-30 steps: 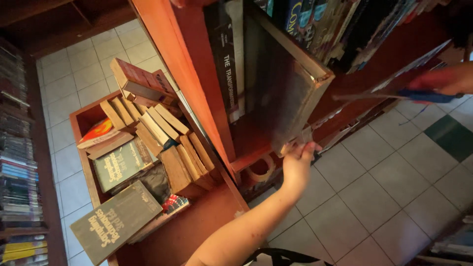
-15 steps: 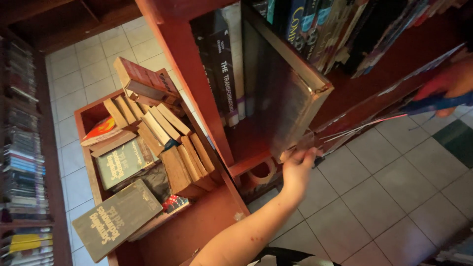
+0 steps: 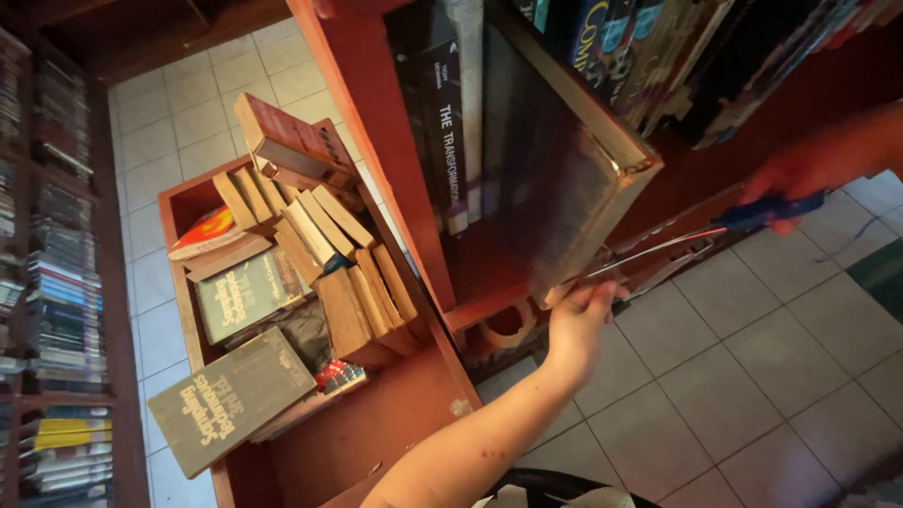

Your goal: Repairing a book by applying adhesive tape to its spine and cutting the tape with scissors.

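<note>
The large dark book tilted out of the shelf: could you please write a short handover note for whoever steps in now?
Left hand grips the bottom corner of the large dark book, which leans out of the red shelf. Right hand holds a blue-handled tool, its thin blade pointing at that corner. The book is partly out, not clear of the shelf. Neighbouring books stand upright.

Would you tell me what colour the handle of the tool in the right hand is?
Blue: the tool's handle, gripped in the right hand, shows best in the head view.

Left hand (image 3: 576,318): forearm extended up from lower frame, fingers pinched closed. Right hand (image 3: 800,179): enters from right edge, fingers curled shut, partly blurred.
</note>
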